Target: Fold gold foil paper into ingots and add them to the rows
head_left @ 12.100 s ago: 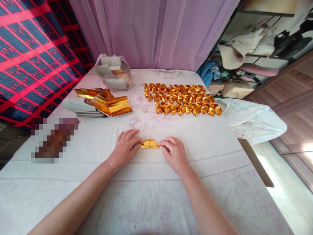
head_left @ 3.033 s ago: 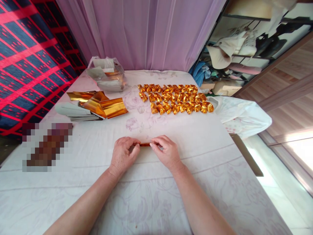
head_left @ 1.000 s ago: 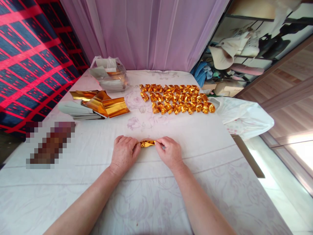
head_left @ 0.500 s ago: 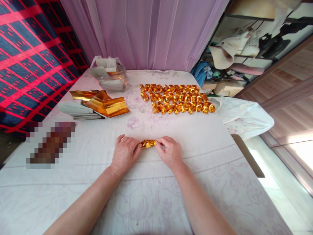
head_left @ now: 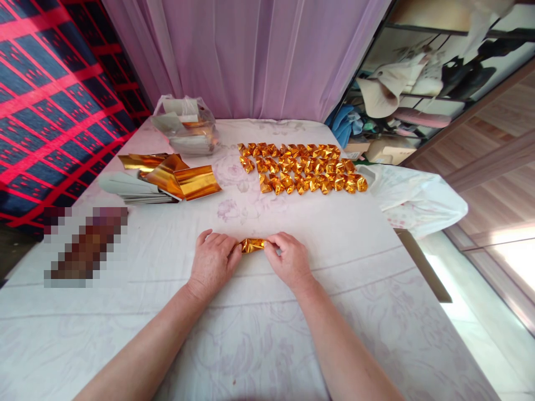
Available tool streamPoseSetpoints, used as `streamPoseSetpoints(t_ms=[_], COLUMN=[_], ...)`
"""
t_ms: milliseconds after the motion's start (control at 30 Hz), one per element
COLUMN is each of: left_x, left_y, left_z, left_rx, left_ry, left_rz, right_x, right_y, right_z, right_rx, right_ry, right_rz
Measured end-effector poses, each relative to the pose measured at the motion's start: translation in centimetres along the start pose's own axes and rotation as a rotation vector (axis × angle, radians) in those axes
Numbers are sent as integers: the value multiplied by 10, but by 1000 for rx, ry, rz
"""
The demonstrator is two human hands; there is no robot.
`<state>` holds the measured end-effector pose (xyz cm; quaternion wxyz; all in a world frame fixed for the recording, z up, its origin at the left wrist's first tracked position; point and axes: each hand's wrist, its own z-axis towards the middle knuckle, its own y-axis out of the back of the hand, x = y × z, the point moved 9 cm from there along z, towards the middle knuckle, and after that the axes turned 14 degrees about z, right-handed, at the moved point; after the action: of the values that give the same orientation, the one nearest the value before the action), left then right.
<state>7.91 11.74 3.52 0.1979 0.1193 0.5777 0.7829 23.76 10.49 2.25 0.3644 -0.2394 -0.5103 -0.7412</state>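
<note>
A white sheet [head_left: 376,262] covers the whole surface. Far and centre lie rows of folded gold pieces [head_left: 301,167]; far left sits a stack of gold foil sheets [head_left: 184,181]. Near centre, the left hand [head_left: 213,262] and right hand [head_left: 288,259] pinch the 2 ends of a small gold foil piece [head_left: 253,244] on the sheet. Even, light pressure at both ends should likely keep creases crisp without tearing.

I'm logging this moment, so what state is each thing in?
Left hand: pinching the gold piece's left end.
Right hand: pinching its right end.
Gold piece: crumpled, held between both hands.
Folded gold pieces: lying in rows.
Gold sheets: flat, stacked.
Plastic bag: open.
</note>
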Motion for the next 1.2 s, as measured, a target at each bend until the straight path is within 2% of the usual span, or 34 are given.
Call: streamPoseSetpoints(t_ms=[167, 567, 900, 1200], left_x=[-1, 1, 2, -4], left_y=[2, -2, -1, 0], left_z=[1, 1, 0, -1], left_rx=[-5, 29, 8, -15], left_ry=[-1, 15, 15, -36], left_rz=[6, 65, 54, 46], right_x=[4, 7, 8, 13], right_y=[-5, -5, -1, -3], right_z=[0, -1, 0, 0], right_rx=[62, 63, 57, 46], right_ry=[14, -9, 10, 64], right_rz=[-55, 69, -20, 37])
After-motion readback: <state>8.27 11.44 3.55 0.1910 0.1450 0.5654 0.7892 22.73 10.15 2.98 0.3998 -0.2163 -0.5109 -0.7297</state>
